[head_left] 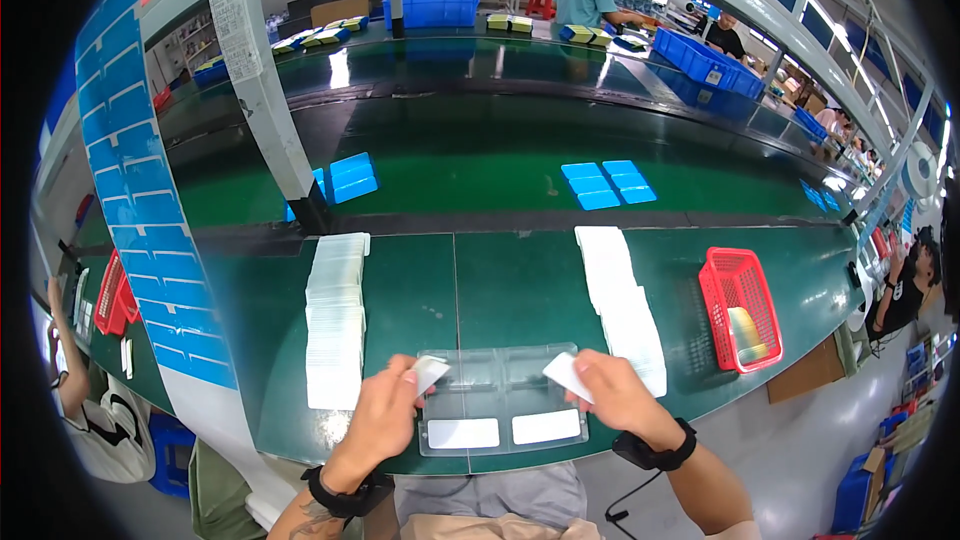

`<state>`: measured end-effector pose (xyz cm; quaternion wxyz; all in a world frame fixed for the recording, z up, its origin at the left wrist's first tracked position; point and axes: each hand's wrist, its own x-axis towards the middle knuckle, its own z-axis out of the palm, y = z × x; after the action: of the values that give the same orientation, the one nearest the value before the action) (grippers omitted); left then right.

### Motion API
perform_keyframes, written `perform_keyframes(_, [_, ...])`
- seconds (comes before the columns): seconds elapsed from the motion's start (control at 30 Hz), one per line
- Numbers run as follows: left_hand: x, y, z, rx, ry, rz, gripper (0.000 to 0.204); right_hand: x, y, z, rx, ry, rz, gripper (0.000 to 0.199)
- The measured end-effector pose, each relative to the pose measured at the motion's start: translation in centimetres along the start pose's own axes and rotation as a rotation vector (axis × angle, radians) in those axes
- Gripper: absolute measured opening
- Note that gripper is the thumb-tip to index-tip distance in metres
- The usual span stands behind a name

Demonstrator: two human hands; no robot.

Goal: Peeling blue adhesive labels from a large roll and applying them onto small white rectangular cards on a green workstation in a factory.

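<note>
Two white cards pinched, one in your left hand (385,410), one in your right hand (612,388), clear plastic tray (500,402) between them, white card stacks just outside each hand.

forearms (700,480) cut off below

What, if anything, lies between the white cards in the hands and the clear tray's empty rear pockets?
Nothing visible. The left hand and right hand each hold a white card over the clear tray, whose front pockets already hold cards.
</note>
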<state>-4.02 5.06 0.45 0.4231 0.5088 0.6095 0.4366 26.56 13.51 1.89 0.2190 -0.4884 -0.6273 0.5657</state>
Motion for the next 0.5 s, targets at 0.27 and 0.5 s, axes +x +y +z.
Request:
perform_keyframes(0.27, [1.6, -0.3, 3.7, 0.816, -0.086, 0.466, 0.008, 1.6, 0.5, 4.2, -0.988, 0.160, -0.659, 0.011])
perform_keyframes(0.5, [1.7, 0.4, 2.9, 0.694, -0.062, 0.419, 0.017, 1.9, 0.1, 3.3, -0.989, 0.190, -0.703, 0.011])
